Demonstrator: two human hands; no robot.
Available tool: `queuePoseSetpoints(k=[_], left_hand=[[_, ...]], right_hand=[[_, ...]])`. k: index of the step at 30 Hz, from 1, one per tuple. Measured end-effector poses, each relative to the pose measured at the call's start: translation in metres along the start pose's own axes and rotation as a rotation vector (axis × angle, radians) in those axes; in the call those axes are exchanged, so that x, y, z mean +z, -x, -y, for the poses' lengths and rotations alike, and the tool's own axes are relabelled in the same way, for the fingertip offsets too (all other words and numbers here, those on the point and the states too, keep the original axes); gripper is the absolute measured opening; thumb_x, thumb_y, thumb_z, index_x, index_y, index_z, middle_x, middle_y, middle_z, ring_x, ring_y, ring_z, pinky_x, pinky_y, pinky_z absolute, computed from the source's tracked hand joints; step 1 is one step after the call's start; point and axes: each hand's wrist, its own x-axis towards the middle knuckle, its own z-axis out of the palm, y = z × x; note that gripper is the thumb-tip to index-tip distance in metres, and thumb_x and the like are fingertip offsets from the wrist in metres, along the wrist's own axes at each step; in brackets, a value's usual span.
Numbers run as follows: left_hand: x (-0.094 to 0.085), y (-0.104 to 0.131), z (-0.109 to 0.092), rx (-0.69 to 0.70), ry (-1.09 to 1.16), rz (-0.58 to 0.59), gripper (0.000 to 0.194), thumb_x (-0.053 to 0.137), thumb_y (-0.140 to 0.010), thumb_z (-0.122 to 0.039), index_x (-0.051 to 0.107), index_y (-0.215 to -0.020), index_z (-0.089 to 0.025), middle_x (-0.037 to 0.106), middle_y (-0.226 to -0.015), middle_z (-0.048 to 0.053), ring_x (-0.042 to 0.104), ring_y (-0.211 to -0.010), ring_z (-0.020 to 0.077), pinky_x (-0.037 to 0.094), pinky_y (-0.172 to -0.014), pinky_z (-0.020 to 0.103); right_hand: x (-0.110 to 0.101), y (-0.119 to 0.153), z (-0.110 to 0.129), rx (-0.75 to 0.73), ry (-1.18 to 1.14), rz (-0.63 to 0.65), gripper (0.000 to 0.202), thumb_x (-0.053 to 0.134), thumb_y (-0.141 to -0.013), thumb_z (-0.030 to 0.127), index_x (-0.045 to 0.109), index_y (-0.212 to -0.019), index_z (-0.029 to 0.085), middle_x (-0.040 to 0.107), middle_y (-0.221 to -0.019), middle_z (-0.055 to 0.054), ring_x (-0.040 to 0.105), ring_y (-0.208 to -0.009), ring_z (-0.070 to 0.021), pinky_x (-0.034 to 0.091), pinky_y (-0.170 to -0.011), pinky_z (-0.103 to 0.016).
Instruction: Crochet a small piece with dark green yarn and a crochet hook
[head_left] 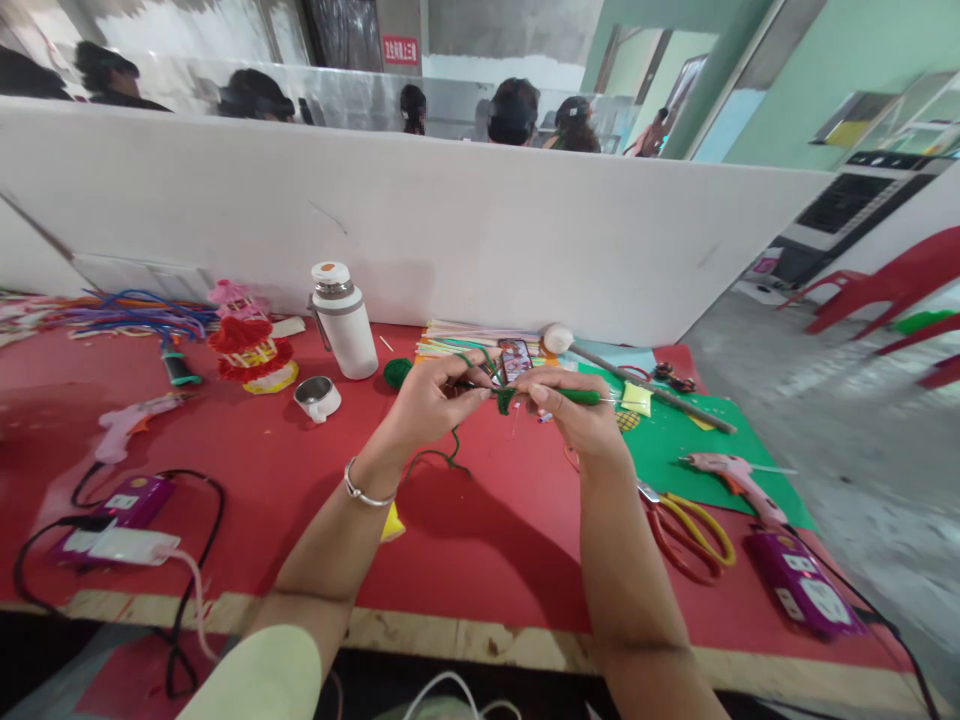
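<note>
My left hand (431,400) pinches a small piece of green crochet work (505,400), with green yarn looped over its fingers. A crochet hook with a green handle (581,397) is gripped in my right hand (581,422), its front end at the crochet work. Whether the tip is inside a stitch is too small to tell. On the red table, a loose strand of green yarn (442,457) trails below my left hand, and the green yarn ball (397,373) lies just behind it. A lit phone (515,360) stands beyond both hands.
A white thermos (345,325) and metal cup (316,398) stand left, near a red-and-yellow craft piece (253,352). Pink glue guns (135,425) and purple power sockets (802,585) lie at both sides. Scissors (686,540) rest by my right forearm. A white partition (420,220) borders the back.
</note>
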Motion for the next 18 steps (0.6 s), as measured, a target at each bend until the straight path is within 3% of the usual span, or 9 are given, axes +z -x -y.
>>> queuePoseSetpoints(k=[7,18], left_hand=[[0.0,-0.001,-0.004,0.003,-0.031,-0.012,0.005,0.076,-0.08,-0.021,0.076,-0.081,-0.017,0.076,-0.081,0.006,0.065,-0.074,0.0162,0.051,-0.061,0.027],[0.001,-0.001,0.006,0.038,-0.094,-0.035,0.006,0.074,-0.082,-0.021,0.075,-0.079,-0.017,0.072,-0.074,0.005,0.065,-0.072,0.0167,0.052,-0.061,0.027]], right_hand=[[0.0,0.001,0.001,0.018,-0.018,0.003,0.01,0.08,-0.092,0.036,0.087,-0.092,0.03,0.082,-0.09,-0.002,0.071,-0.073,-0.0158,0.058,-0.059,-0.028],[-0.003,0.001,0.006,-0.015,0.087,0.051,0.013,0.076,-0.095,0.034,0.086,-0.094,0.027,0.083,-0.091,-0.002,0.071,-0.072,-0.0143,0.057,-0.06,-0.026]])
